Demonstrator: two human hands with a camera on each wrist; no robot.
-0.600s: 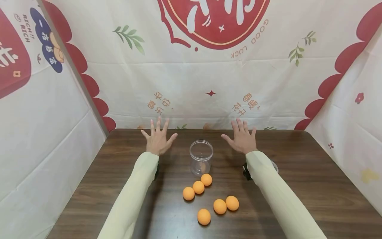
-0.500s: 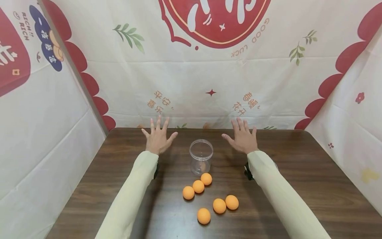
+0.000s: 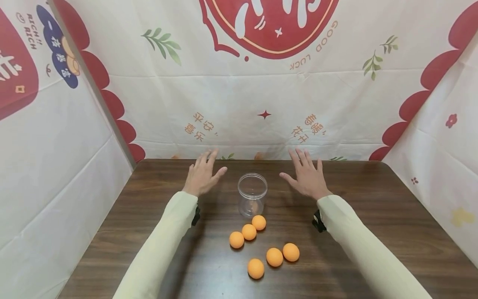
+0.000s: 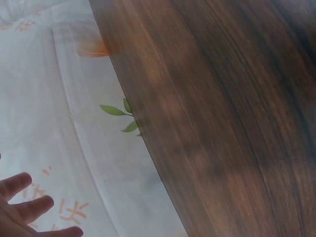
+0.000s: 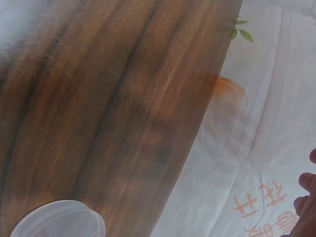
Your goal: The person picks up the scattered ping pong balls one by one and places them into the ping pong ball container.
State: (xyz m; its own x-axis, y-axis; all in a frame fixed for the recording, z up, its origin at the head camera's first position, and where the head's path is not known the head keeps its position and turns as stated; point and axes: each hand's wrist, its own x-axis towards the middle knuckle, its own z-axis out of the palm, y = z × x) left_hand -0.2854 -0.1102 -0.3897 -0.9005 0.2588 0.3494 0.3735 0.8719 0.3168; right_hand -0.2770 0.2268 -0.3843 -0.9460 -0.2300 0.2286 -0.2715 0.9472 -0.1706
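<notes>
Jar (image 3: pixel 252 197) on woodgrain table (image 3: pixel 381 216) — printed cloth (image 3: pixel 239 93) behind

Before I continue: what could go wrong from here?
The six orange table-tennis balls sit loose on the table; a nudge could roll them off. The clear jar, roughly between the left hand and right hand, might tip if brushed. The clear lid, not visible in the head view, could be bumped unnoticed.

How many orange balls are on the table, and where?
6: three balls in a diagonal row near the jar, two farther right, one lowest in the head view. The sleeves may hide others.
</notes>
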